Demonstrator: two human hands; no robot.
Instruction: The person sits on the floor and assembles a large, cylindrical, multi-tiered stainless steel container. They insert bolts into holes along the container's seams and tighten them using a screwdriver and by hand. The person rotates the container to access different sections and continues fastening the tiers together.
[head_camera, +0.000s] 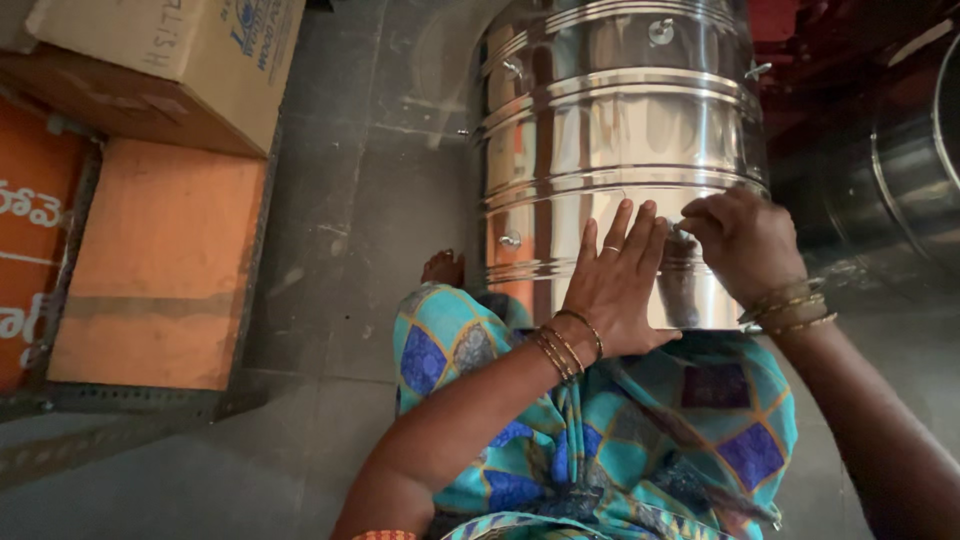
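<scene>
garment: teal, blue-purple squares | wrists: thin gold bangles | left hand (618, 285): finger ring

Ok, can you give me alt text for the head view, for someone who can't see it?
A seated person presses the left hand flat against a large shiny steel drum lying on its side, while the right hand pinches something small at the drum's surface. Patterned blue-green cloth covers the lap; a cardboard box and orange panels sit to the left on the grey floor.
</scene>
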